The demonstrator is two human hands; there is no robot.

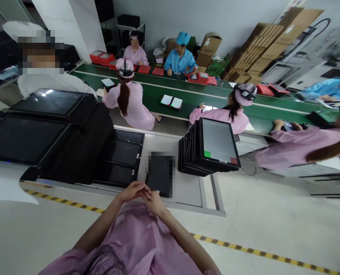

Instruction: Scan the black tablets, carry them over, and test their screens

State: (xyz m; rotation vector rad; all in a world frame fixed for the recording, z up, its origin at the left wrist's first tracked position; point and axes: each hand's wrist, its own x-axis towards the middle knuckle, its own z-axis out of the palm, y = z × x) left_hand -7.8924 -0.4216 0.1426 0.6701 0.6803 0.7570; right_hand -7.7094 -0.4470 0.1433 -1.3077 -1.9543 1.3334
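My left hand (133, 191) and my right hand (154, 202) are clasped together before my pink smock, by the near edge of the white table (158, 143). Their fingers are closed over one another, and no object shows between them. Just beyond the hands lies a flat black tablet-like device (160, 173), partly blurred out. To its right rises a stack of black-framed screens (219, 141); the top one is pale grey with a green and a red corner patch. On the left, dark screens (121, 152) lie in rows beside a taller stack of black-framed screens (48, 103).
Behind the table runs a green conveyor bench (147, 91) with seated workers in pink and blue. A person in white (55, 82) stands at left. Red trays (101, 57) and cardboard boxes (261, 49) are at the back. Yellow-black tape (244, 250) marks the floor.
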